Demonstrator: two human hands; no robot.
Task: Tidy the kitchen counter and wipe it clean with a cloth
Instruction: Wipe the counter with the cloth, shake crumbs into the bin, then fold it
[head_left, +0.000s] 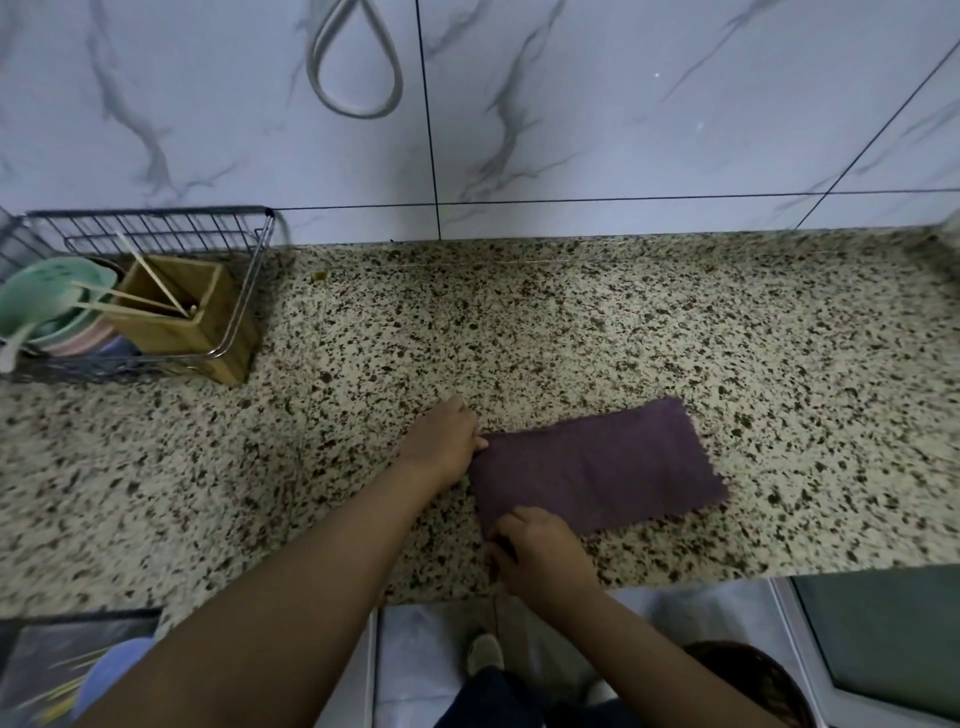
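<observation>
Fingers (480, 442) of the left hand (441, 441) pinched the far corner of a folded purple rectangular cloth (597, 467); the right hand (540, 553) apparently clamped its near corner, flat on the speckled granite counter (675, 322), open rightward.

At the left edge of the frame the black wire dish rack (156, 228) is cut off, and so are the pale green bowls (47, 301) stacked in it. The left hand (444, 441) hides the near-left corner of the flat purple cloth (597, 467); its fingertips cannot be seen. The grey looped hose (358, 98) runs out at the top edge. The speckled stone table (571, 322) continues past the right edge.
</observation>
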